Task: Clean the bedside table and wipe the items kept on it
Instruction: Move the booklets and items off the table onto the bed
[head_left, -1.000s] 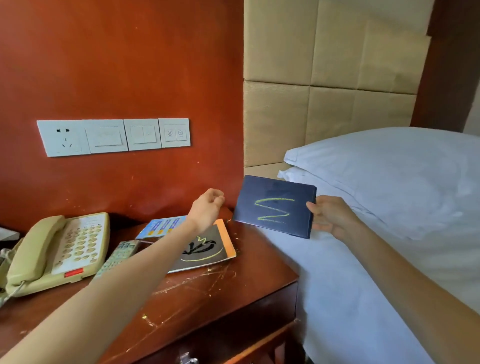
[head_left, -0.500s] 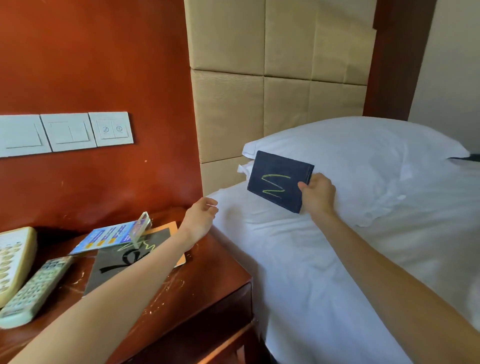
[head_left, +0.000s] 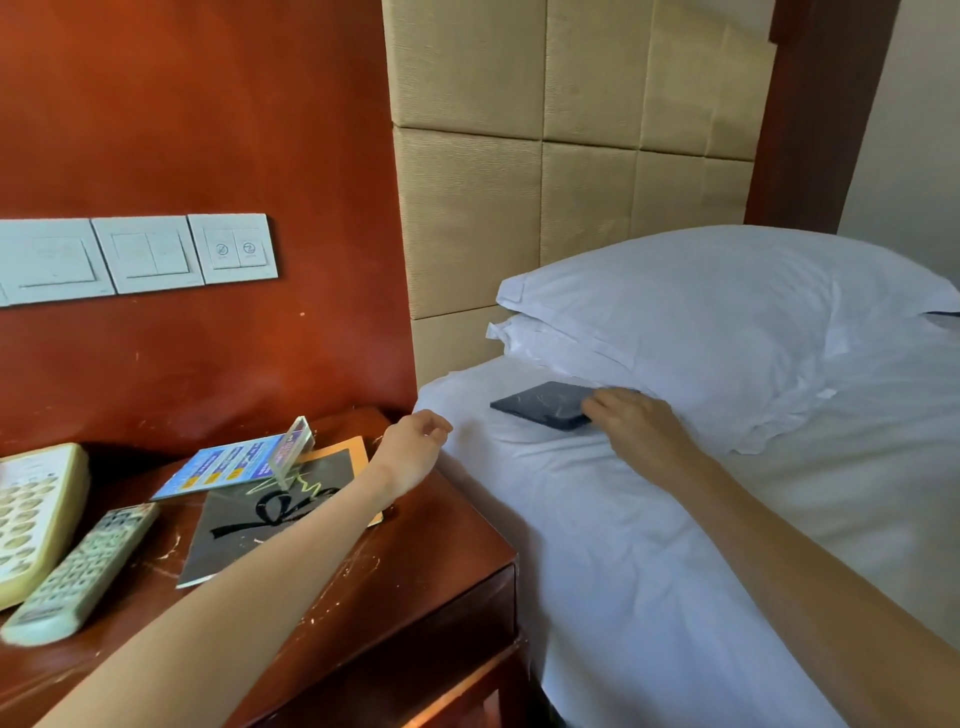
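1. The bed (head_left: 649, 597), under a white sheet, filled the right side, with two stacked white pillows (head_left: 727, 322) at its far end against a tan padded headboard (head_left: 545, 156).
2. The dark wooden bench (head_left: 415, 571) stood at the near left against a red wall, its top streaked with pale scratches or marks.
3. A row of white wall switches (head_left: 145, 254) sat on the red wall above the bench.
4. A beige telephone (head_left: 31, 514) lay at the bench's left edge, partly cut off.
5. A dark card with an orange border (head_left: 270, 514) lay flat mid-bench, partly under the left forearm.
6. A pale remote control (head_left: 78, 571) lay just right of the telephone.
7. A blue printed leaflet in a clear stand (head_left: 234, 465) lay tipped over the card's far edge.
8. The dark blue folder (head_left: 545, 408) lay flat on the bed sheet, just in front of the pillows.
9. The right hand (head_left: 634, 421) rested on the folder's right end; whether its fingers pinched it could not be told.
10. The left hand (head_left: 415, 441) hovered over the bench's far right corner, fingers loosely curled, holding nothing.
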